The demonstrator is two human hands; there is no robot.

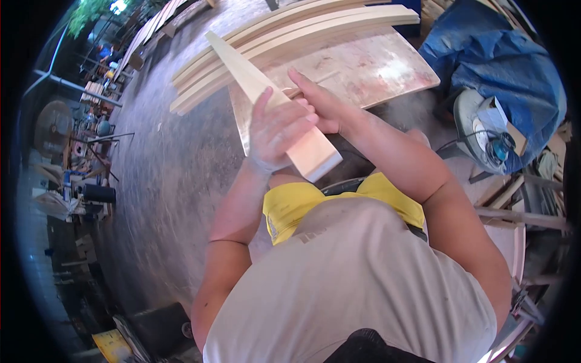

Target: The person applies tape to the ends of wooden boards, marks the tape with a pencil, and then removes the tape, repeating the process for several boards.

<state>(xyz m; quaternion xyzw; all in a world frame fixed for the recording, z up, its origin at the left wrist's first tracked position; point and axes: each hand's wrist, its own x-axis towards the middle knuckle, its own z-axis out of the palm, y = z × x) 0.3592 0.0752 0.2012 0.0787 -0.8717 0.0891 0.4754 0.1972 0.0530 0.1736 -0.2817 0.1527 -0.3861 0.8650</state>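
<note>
A pale wooden board [260, 83] slants across in front of my body, its near squared end by my lap and its far end over a stack of boards. My left hand [275, 134] is wrapped over the board near its close end, fingers across the upper face. Against the board's right side, my right hand [325, 106] is closed, thumb raised, its fingertips close to my left fingers. A small brownish edge shows beside the right hand; what it is, I cannot make out. The right hand's lower fingers are hidden.
Several long pale boards [363, 19] lie stacked on a low worn worktable [399, 63]. To the right, a blue tarp [493, 51] hangs behind a round stand holding a teal power tool [501, 147]. A fan [53, 128] and clutter line the left side of the concrete floor [163, 181].
</note>
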